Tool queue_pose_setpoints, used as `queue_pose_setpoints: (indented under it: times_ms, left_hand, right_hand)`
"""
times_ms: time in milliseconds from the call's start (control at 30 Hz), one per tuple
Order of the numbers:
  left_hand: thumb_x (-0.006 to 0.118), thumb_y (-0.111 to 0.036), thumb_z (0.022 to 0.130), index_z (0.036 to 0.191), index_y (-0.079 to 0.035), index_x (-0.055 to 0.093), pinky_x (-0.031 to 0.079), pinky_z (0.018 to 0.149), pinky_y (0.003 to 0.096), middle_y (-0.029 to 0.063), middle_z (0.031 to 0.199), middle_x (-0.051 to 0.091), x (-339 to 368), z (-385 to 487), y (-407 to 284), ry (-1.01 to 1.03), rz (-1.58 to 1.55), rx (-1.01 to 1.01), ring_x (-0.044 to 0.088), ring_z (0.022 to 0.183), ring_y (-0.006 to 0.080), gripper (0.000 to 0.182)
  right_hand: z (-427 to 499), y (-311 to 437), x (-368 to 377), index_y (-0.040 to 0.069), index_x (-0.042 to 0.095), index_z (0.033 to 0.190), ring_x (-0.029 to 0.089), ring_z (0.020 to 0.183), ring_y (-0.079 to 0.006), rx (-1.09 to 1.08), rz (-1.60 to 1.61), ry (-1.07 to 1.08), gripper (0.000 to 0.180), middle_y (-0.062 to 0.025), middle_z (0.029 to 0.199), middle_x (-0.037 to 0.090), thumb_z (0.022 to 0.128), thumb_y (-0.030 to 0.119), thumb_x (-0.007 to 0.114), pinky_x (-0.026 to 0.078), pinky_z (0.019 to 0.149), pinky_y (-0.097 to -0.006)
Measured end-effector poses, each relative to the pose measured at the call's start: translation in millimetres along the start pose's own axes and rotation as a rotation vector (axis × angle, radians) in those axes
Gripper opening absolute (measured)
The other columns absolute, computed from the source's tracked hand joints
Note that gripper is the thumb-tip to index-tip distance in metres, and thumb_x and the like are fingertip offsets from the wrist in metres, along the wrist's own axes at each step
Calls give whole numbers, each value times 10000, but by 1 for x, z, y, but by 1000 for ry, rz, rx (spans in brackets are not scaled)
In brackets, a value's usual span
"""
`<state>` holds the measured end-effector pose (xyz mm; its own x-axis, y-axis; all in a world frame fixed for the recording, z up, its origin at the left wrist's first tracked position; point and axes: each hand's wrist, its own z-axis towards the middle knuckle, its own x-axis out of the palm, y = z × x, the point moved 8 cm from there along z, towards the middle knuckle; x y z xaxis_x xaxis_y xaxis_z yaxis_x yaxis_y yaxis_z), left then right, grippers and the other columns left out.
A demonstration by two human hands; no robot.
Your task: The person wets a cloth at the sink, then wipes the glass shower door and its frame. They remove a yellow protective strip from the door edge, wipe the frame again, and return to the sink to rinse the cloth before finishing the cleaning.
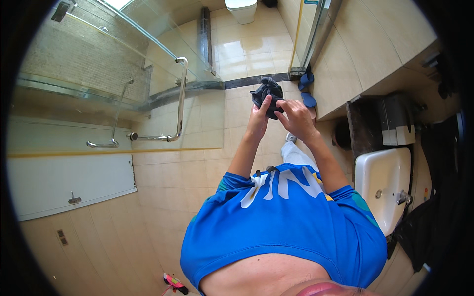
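Observation:
A bunched dark cloth (267, 90) is held up in front of me, above the tiled floor. My left hand (260, 116) grips it from the near left side, thumb laid over the fabric. With its thumb and fingers, my right hand (295, 115) pinches the cloth's near right edge. Folds hide the cloth's full shape, so I cannot tell what kind of item it is.
To my right is a white washbasin (363, 192) with a metal tap (403, 198). A glass shower door with a bent metal handle (181, 100) stands left. Blue slippers (308, 99) lie by the right wall. Ahead, past a dark threshold (255, 80), is a toilet (242, 13).

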<state>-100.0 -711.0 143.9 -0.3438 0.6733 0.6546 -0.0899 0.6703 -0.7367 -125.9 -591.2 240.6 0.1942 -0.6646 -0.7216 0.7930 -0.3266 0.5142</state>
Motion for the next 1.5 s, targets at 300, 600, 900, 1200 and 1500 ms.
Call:
queue_pose_setpoints:
  times_ms: [300,600,900,1200,1500]
  left_hand:
    - [509,-424,993,1176,-4,567,450,906,263,58,1079,647,22,123,-19,-217,191,100,591,998,110,462]
    - [721,-246,882,1175,-27,591,491,865,278,46,1080,650,22,211,-35,-131,292,40,620,986,135,388]
    - [665,-124,905,1210,-10,575,501,906,297,82,1157,641,-61,316,-110,-165,-83,85,621,1046,163,338]
    - [536,11,835,1137,42,582,522,881,332,124,1092,657,-137,415,-225,-160,9,-39,649,991,234,306]
    - [528,-340,980,869,-9,644,430,680,267,13,800,614,-193,486,-252,-397,537,-64,522,743,97,368]
  right_hand:
    - [105,-109,-15,87,526,1078,637,835,-335,11,67,-161,337,-130,899,639,805,136,718,498,747,-438]
    - [213,-192,20,0,591,874,541,568,-97,290,626,-14,140,-70,642,563,941,123,589,415,496,-267]
    - [329,-282,61,47,608,1022,509,564,-55,529,711,-282,114,4,671,551,982,104,518,409,475,-236]
    - [408,-367,166,92,568,1172,613,893,-69,795,1191,-204,214,8,1020,639,962,134,560,517,748,-250]
    - [371,-428,319,164,643,985,573,730,-61,1233,1229,28,198,51,854,636,925,352,648,479,671,-253]
